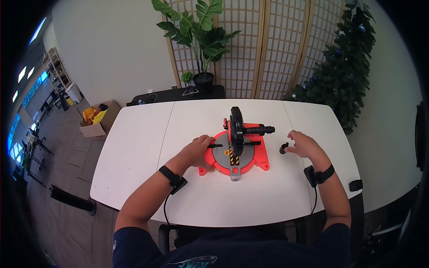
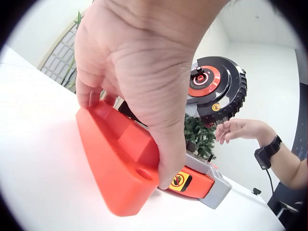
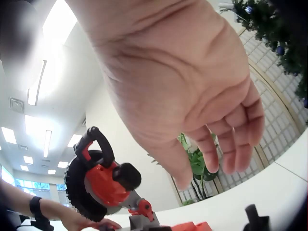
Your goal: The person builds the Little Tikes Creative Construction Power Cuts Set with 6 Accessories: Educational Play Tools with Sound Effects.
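A toy miter saw (image 1: 260, 156) with an orange-red base, grey round turntable and black blade guard (image 1: 236, 129) stands mid-table. My left hand (image 1: 195, 151) grips the left side of its base. In the left wrist view, the fingers reach over the raised red fence (image 2: 113, 144) while the thumb lies along the near side, by a yellow warning label (image 2: 179, 181). To the saw's right, my right hand (image 1: 304, 145) hovers with loosely bent, spread fingers and holds nothing. A small black knob-like part (image 1: 283, 148) stands on the table just below its fingertips.
The white table (image 1: 134, 156) spans the front. A small black object (image 1: 355, 185) lies at its right edge. Beyond the far edge stand a potted plant (image 1: 203, 80) and a folding screen (image 1: 243, 58); a decorated tree (image 1: 339, 80) is at right, a cardboard box (image 1: 96, 129) at left.
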Tool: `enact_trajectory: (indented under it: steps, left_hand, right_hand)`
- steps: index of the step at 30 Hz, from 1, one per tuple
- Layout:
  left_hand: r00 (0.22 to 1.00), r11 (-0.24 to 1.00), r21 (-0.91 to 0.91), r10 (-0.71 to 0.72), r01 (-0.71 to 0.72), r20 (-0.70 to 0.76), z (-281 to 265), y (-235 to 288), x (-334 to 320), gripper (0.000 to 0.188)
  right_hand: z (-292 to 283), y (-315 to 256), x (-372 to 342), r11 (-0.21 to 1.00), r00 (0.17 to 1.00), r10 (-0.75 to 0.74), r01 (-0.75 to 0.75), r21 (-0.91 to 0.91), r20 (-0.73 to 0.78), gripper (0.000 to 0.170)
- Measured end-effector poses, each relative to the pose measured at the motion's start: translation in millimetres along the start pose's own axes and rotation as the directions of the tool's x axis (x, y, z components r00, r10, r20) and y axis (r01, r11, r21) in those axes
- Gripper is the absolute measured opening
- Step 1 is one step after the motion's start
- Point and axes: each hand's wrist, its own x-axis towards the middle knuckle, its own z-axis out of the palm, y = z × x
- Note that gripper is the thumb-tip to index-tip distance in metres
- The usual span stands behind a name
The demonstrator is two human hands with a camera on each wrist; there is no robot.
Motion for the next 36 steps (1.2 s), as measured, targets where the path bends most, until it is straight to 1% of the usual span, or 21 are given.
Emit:
enact_trajectory:
  steps: [2,6,8,11,15,18,20,21,23,24,26,30,33,35,36]
  left_hand:
    - [1.000,1.000,-0.004,0.007,-0.007,-0.002,0.7,-1.0,0.3,0.107]
    - [1.000,1.000,0.008,0.005,-0.005,-0.009,2.2,-1.7,0.5,0.107]
    - [1.000,1.000,0.013,0.004,-0.004,0.000,0.6,-0.9,0.4,0.107]
    - [1.000,1.000,0.006,0.006,-0.005,-0.023,1.9,-1.3,-0.1,0.106]
    - [0.999,1.000,0.010,0.010,-0.010,-0.033,3.5,-2.8,0.4,0.106]
    - [1.000,1.000,0.021,-0.014,0.014,0.004,0.8,-0.2,0.9,0.110]
    - [0.999,0.999,0.025,-0.031,0.031,0.011,-2.3,3.1,-0.4,0.110]
    - [0.999,0.999,0.026,-0.030,0.029,0.013,-1.3,2.5,-0.2,0.110]
    - [1.000,0.999,0.032,-0.009,0.009,-0.020,1.5,-0.3,0.2,0.105]
    - [1.000,0.999,0.032,-0.008,0.009,-0.020,1.5,-0.4,0.3,0.105]
    - [1.000,1.000,0.026,-0.001,0.001,-0.021,1.8,-1.0,0.2,0.105]
    - [0.999,1.000,0.017,0.019,-0.018,-0.038,4.5,-4.7,1.3,0.106]
    - [1.000,1.000,0.026,0.003,-0.002,-0.029,2.1,-0.3,0.3,0.107]
    - [1.000,1.000,0.022,-0.006,0.007,-0.029,2.1,-0.4,0.2,0.106]
    - [1.000,1.000,0.022,-0.006,0.007,-0.029,2.0,-0.2,0.1,0.106]
  right_hand:
    - [9.5,2.6,-0.7,0.993,0.995,0.098,-0.098,-0.064,-0.001,0.050]
    - [30.4,20.4,8.4,0.994,0.997,0.068,-0.070,-0.081,-0.029,0.053]
    - [36.0,24.5,13.5,0.995,0.996,0.086,-0.084,-0.057,0.033,0.053]
    - [43.4,29.3,19.4,0.995,0.993,0.097,-0.095,-0.035,0.064,0.052]
    - [47.7,26.2,20.4,0.994,0.991,0.089,-0.082,-0.070,0.099,0.050]
    - [46.9,12.0,13.1,0.990,0.989,0.118,-0.110,-0.090,0.092,0.047]
    - [46.9,5.7,6.9,0.997,0.998,0.065,-0.064,-0.036,0.016,0.044]
    - [48.3,6.1,6.0,0.997,0.998,0.067,-0.066,-0.035,0.016,0.044]
    - [52.3,7.7,7.3,0.992,0.992,-0.111,0.114,0.057,-0.055,0.044]
    - [54.8,9.8,9.7,0.992,0.992,-0.110,0.114,0.057,-0.055,0.044]
    - [59.3,14.4,14.7,0.992,0.995,-0.097,0.097,0.075,0.000,0.045]
    - [47.5,4.5,9.0,0.992,0.998,-0.062,0.061,0.106,0.002,0.044]
    - [33.8,-12.7,-2.7,0.989,0.999,-0.044,0.048,0.142,-0.033,0.041]
    - [30.8,-25.0,-11.4,0.969,0.992,-0.048,0.075,0.234,-0.119,0.041]
    - [34.0,-27.7,-14.2,0.969,0.992,-0.049,0.076,0.234,-0.119,0.041]
